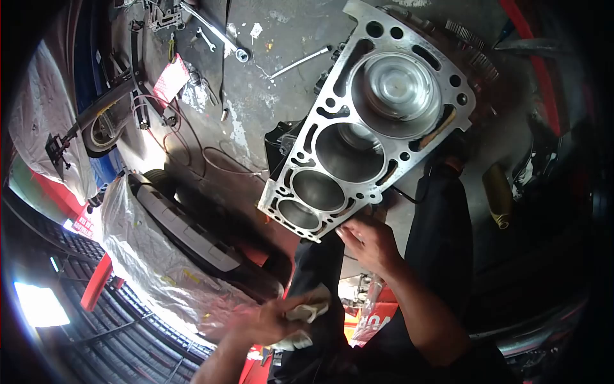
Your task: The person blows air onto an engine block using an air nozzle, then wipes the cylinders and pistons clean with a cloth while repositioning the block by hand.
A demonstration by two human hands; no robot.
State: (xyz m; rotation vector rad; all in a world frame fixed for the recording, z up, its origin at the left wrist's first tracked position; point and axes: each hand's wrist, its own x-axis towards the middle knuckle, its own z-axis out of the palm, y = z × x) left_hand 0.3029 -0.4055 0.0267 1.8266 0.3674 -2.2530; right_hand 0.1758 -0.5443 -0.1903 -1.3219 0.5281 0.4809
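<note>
An engine block [400, 144] fills the upper middle, its flat metal deck facing me. Several round cylinder bores run along it, and a shiny piston crown [398, 83] shows in the largest-looking one. My right hand [374, 243] is at the block's near lower edge, fingers curled against it; part of the fingers is hidden. Lower down and to the left, my left hand [275, 322], a little blurred, is closed around a whitish cloth [311, 308]. That hand is apart from the block, over my dark trouser leg.
Wrenches [240, 54] and a long metal bar [300, 62] lie on the stained grey floor [256, 96]. A thin hose [224, 168] curls across it. At left stands a vehicle part under plastic sheeting [137, 249]. A yellowish bottle [497, 198] lies at right.
</note>
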